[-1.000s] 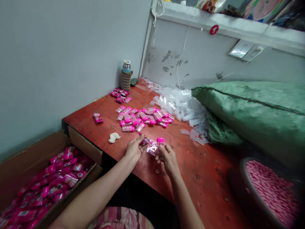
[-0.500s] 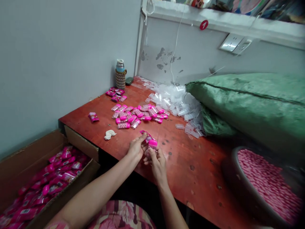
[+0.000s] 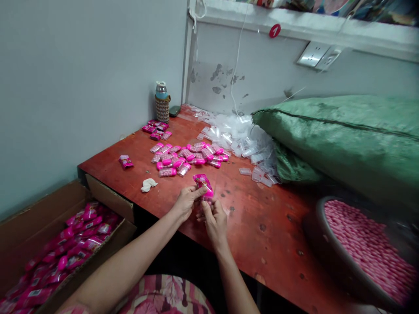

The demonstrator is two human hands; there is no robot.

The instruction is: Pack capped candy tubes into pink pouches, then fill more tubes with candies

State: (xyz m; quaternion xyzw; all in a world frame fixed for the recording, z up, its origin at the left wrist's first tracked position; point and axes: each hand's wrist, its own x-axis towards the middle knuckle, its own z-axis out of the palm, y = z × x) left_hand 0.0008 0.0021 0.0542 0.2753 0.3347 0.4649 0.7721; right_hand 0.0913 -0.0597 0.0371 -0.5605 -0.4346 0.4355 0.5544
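Across the middle of the frame runs a red table (image 3: 248, 222), and both hands meet over its near edge. The left hand (image 3: 186, 203) pinches a printed pink wrapper (image 3: 200, 179) in narrow fingers; the right hand's (image 3: 216, 221) fingers close around a small bottle, mostly hidden, at the wrapper's lower end. Beyond, pink-capped bottles (image 3: 188, 155) lie heaped; lower left, a cardboard box (image 3: 109, 192) holds pink packets (image 3: 78, 240).

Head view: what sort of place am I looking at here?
Probably a packing workshop, perhaps a home one: a red table bears loose clear plastic containers and filled pink-capped bottles, and a cardboard box beside it holds many pink packets.
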